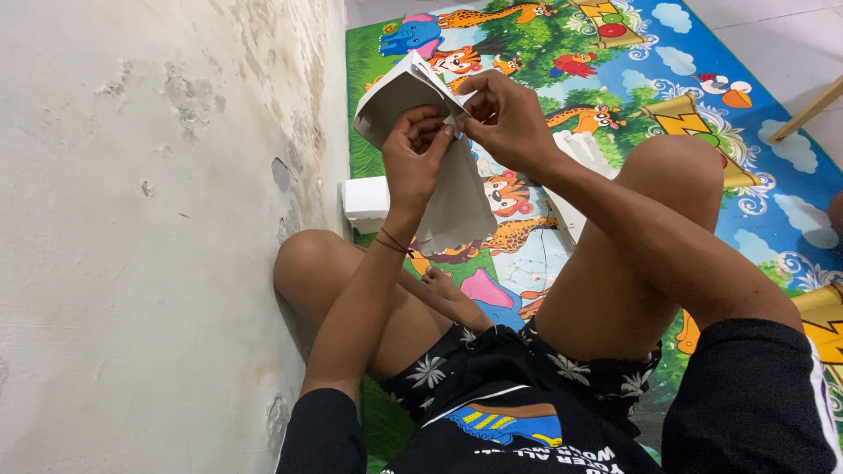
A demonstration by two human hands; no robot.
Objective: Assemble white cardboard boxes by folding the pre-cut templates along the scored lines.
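A cracked, stained wall (132,219) fills everything out past the left hand, and the person sits on the floor close against it with knees drawn up. Beneath and beyond both hands spreads a bright play mat (755,175) printed with cartoon animals, trees and clouds. A wooden stick (808,110) shows at the far edge, well off beyond the right hand.

Held up between the knees is a white folded paper piece (457,197), a card or paper bag of some kind. Its long axis runs from the upper folded part, just beyond the fingers, down and toward the body, where a scalloped lower edge hangs below the left wrist. Both hands meet at one spot near the upper part of the paper, so neither is nearer than the other.

The left hand (417,158) comes up from below, fingers closed in a pinch on the paper. The right hand (507,118) reaches in from the other side, thumb and fingertips likewise pinched on a fold, touching or almost touching the left fingertips.

Below the left hand, on the floor by the wall, lies a white box-like object (364,200). More white paper pieces (584,149) lie on the mat under the right forearm. A thin dark wristband (395,243) circles the left wrist.
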